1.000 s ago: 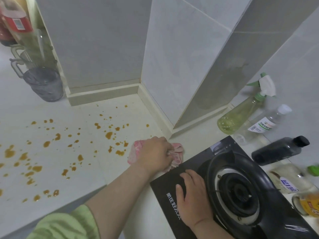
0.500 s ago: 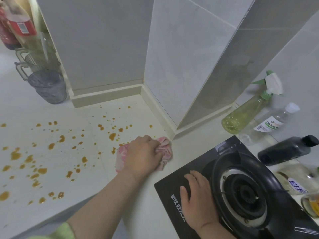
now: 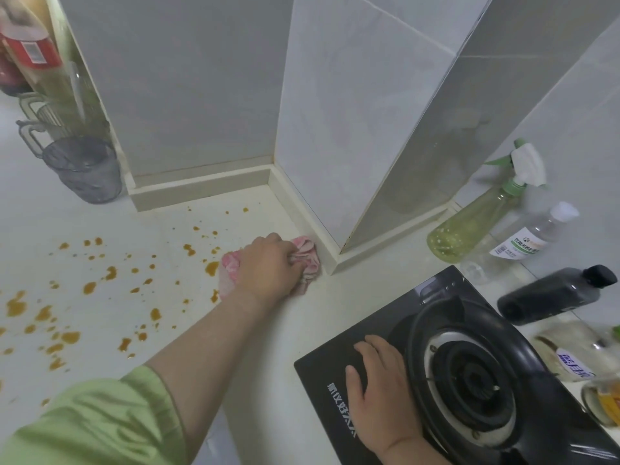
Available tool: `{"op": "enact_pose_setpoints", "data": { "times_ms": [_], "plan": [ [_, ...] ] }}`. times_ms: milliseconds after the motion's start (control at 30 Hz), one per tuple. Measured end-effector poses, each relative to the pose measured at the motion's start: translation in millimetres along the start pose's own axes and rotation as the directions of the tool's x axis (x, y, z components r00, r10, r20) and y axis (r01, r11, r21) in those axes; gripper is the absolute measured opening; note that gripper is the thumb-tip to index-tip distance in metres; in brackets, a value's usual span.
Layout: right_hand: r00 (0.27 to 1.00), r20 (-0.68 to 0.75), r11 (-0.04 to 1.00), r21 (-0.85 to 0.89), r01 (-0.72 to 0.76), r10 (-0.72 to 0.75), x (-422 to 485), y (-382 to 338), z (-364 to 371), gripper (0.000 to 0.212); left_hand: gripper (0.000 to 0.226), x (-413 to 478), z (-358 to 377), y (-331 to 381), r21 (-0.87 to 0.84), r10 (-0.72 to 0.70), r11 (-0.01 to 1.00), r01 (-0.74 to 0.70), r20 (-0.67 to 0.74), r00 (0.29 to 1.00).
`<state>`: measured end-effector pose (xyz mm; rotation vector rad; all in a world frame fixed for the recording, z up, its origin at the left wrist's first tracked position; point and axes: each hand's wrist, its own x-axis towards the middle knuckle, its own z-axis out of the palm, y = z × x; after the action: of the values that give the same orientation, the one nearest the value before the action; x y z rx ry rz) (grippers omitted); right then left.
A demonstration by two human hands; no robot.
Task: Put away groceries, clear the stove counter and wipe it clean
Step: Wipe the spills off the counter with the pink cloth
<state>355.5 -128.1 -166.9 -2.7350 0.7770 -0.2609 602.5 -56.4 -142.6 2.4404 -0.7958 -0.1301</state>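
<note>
My left hand (image 3: 268, 266) grips a crumpled pink cloth (image 3: 307, 260) and presses it onto the pale counter (image 3: 302, 330), close to the foot of the tiled corner pillar. Orange-brown sauce spots (image 3: 110, 273) are scattered over the counter to the left of the cloth. My right hand (image 3: 379, 394) lies flat with spread fingers on the left front part of the black gas stove (image 3: 469, 374), beside its burner ring.
A green spray bottle (image 3: 476, 223), a clear labelled bottle (image 3: 526, 239) and a dark bottle (image 3: 553, 293) stand behind the stove; more jars sit at the right edge. Grey measuring jugs (image 3: 84, 169) and a red-labelled bottle (image 3: 30, 48) are at the far left.
My left hand slid the pink cloth left over the spots, then back right and farther from me, up to the pillar's base. My right hand stayed on the stove.
</note>
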Motion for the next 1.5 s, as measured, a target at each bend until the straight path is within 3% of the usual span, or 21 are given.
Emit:
{"op": "enact_pose_setpoints", "data": {
  "times_ms": [200,467,667,833,1033,1267,1500],
  "plan": [
    [0.999,0.032,0.998,0.058,-0.003,0.001,0,-5,-9,0.034,0.024,-37,-5,-2,-0.041,0.005,0.999,-0.005,-0.002,1.000],
    [0.995,0.095,0.997,0.064,-0.041,0.035,3,-8,-15,0.040,0.023,-55,-14,-12,-0.119,-0.007,0.993,0.011,0.034,0.999],
    [0.995,0.085,0.990,0.129,-0.055,0.044,71,-30,-4,0.042,0.023,-54,-12,-11,-0.084,0.000,0.996,-0.002,-0.016,1.000],
    [0.993,0.079,0.995,0.013,-0.094,0.093,83,-34,12,0.038,0.016,-49,-9,-12,-0.044,0.001,0.999,-0.003,-0.044,0.999],
    [0.994,0.081,0.997,0.009,-0.071,0.070,85,-30,15,0.042,0.027,-24,-7,-19,-0.091,-0.022,0.996,0.016,-0.063,0.998],
    [0.998,0.025,0.997,-0.038,-0.063,0.064,85,-28,22,0.042,0.025,7,-8,-28,-0.088,-0.044,0.996,0.034,-0.112,0.993],
    [0.997,0.007,0.995,-0.054,-0.081,0.081,85,-30,22,0.047,0.026,35,-16,-32,-0.066,-0.064,0.996,0.059,-0.069,0.996]
  ]
}}
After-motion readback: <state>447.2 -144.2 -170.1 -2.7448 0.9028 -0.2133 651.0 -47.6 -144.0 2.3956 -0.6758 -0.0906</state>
